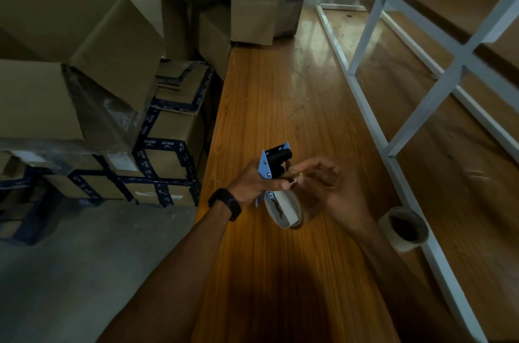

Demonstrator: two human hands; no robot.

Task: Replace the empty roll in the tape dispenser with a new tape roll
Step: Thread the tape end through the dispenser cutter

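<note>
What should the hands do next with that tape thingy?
Probably pull the loose tape end forward through the dispenser's front. The left hand grips the dispenser, a roll already sits on it, and the right hand's fingertips pinch something small beside its roller. Another roll lies apart on the table.

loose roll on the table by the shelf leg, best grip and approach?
The loose roll stands on its flat side on the wooden table, core hole facing up. Come from above: fingers into the open core, thumb on the outer wall. The white shelf frame crowds its far right side, so approach from the left, probably with the right hand.
</note>
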